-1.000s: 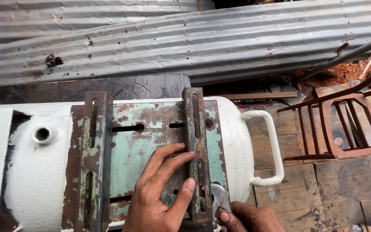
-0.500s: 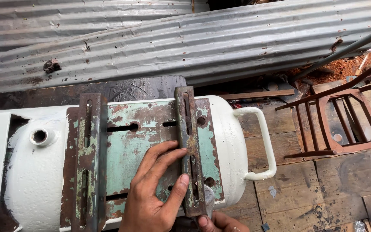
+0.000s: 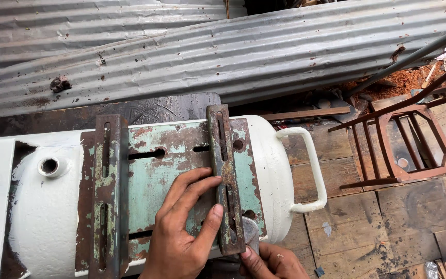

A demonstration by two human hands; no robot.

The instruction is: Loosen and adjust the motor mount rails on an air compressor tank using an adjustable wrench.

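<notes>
While our left hand (image 3: 184,235) lies flat on the green plate (image 3: 169,175), fingers spread, thumb against the right rail (image 3: 224,178), the tank (image 3: 37,206) under the plate sits on its side. Left rail (image 3: 108,191) is on the plate's left edge. Right hand (image 3: 272,261) is below the plate's lower right corner, fingers pinching a small metal piece (image 3: 250,231). Tank handle (image 3: 311,170) is right of the plate.

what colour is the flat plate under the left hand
Pale green paint, heavily chipped to brown rust, on the plate under the left hand; seen in the head view.
</notes>
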